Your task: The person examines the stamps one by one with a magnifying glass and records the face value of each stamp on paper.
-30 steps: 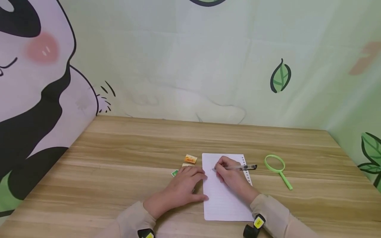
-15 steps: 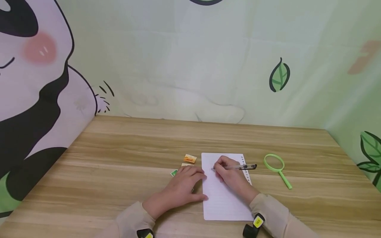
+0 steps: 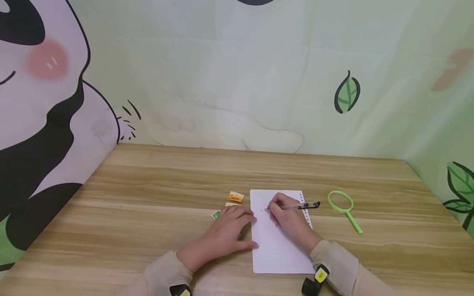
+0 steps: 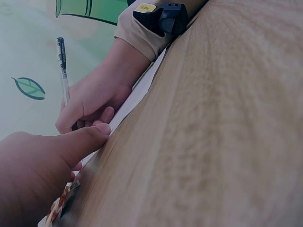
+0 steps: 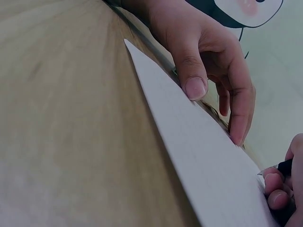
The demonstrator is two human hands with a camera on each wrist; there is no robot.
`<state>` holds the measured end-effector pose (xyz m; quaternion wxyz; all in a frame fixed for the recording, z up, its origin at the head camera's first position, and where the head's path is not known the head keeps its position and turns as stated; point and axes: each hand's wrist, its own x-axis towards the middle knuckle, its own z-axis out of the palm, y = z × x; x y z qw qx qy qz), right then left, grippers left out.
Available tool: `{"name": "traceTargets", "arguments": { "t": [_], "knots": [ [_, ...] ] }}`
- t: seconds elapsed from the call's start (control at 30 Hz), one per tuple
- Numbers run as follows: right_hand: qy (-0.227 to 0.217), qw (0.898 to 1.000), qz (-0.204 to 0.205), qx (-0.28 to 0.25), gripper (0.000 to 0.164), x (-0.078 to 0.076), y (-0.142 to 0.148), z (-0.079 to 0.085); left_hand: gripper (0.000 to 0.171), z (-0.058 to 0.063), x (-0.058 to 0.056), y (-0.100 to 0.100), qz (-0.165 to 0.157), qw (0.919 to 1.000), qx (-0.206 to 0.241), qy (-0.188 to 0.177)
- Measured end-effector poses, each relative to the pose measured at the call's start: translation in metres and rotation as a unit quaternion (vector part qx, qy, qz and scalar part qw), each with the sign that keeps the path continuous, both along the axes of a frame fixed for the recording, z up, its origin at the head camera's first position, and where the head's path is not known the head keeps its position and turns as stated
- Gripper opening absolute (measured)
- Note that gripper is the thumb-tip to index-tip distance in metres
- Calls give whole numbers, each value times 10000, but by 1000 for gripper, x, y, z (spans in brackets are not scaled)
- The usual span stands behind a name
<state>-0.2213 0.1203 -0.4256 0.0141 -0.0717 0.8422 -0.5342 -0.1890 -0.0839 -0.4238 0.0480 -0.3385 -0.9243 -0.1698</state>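
Note:
A lined sheet of paper [image 3: 275, 253] with punched holes along its right edge lies on the wooden table. My right hand [image 3: 292, 220] rests on its upper part and pinches a clear pen with a black end [image 3: 309, 205]. The pen tip meets the sheet near its upper left, beside small faint marks. In the left wrist view, the pen [image 4: 62, 54] leans upright above the fingers. My left hand [image 3: 226, 232] lies spread at the sheet's left edge; in the right wrist view, this left hand [image 5: 208, 52] touches the edge with thumb and fingertip.
A small orange card [image 3: 236, 197] lies beyond the left hand. A pale card [image 3: 232, 204] and a green-edged card [image 3: 216, 215] are partly covered by that hand. Right of the paper lies a green magnifying glass [image 3: 349, 213]. A printed wall [image 3: 207, 82] stands behind the table.
The pen tip has shifted slightly right, its back end has risen a little, and more small marks show on the paper. The left hand stays in place.

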Motion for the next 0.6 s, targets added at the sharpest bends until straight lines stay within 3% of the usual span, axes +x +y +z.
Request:
{"name": "traceTargets", "arguments": {
  "t": [0.6],
  "knots": [
    [12, 9995, -283, 111, 14, -1, 0, -3, 55, 0, 1, 0, 17, 10000, -8, -10]
  ]
}}
